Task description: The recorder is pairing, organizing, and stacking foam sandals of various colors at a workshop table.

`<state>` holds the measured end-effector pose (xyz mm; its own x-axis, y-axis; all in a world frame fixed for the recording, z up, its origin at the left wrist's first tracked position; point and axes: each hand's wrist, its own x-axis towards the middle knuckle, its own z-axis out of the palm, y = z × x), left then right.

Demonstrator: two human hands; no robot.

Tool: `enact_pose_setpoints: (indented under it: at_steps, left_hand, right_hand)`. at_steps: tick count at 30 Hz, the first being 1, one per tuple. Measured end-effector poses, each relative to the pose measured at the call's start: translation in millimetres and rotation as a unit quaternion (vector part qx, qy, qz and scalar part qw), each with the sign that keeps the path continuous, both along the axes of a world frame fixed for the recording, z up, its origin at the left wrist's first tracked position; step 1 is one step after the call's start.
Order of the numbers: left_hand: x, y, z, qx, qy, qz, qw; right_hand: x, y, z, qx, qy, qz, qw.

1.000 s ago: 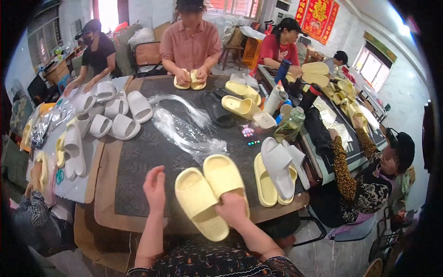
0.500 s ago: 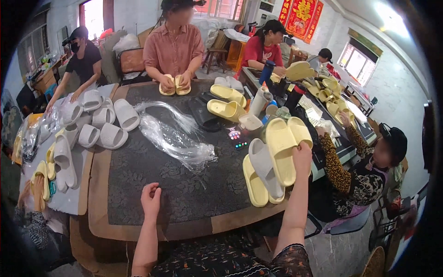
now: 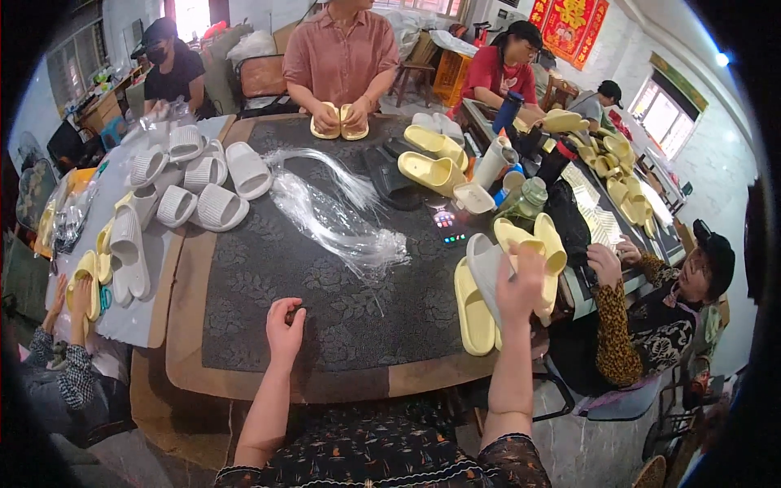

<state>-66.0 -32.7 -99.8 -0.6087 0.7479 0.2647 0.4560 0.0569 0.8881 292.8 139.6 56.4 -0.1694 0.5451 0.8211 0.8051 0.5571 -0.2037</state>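
My right hand (image 3: 521, 281) is closed over a yellow slipper (image 3: 519, 234) at the table's right edge; part of that slipper is hidden behind the fingers. Another yellow slipper (image 3: 551, 236) leans close on its right. Under and beside them lie a light grey slipper (image 3: 484, 264) and a yellow slipper (image 3: 472, 313), sole down along the edge. Away from these, my left hand (image 3: 285, 325) hovers above the dark tabletop (image 3: 374, 333), fingers loosely curled, thumb apart, nothing visible in it. Beyond it lies a bundle of clear plastic bags (image 3: 338, 215).
Grey slippers (image 3: 220, 207) cover the pale side table at left, where a co-worker's hand (image 3: 79, 302) rests on a yellow slipper. Across the table, a person holds two yellow slippers (image 3: 340, 122). Bottles (image 3: 492, 163), a phone (image 3: 447, 225) and a patterned-sleeved co-worker (image 3: 630, 333) are at right.
The view has shifted, so the table appears farther right and higher. My right hand has moved leftward over the yellow slippers, which now sit more tilted. My left thumb has spread from the fingers.
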Motion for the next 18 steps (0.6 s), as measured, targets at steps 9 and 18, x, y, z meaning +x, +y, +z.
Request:
enact_pose_setpoints:
  at_steps: [9,18]
  left_hand:
    - [1,0,3,0.002,0.046,0.004,0.999]
    - [-22,-4,2,-0.016,-0.157,-0.067,0.985]
  right_hand:
    - [-89,-20,-99,-0.269,-0.151,0.242,0.920]
    - [-125,-30,-129,-0.298,-0.056,0.321,0.897]
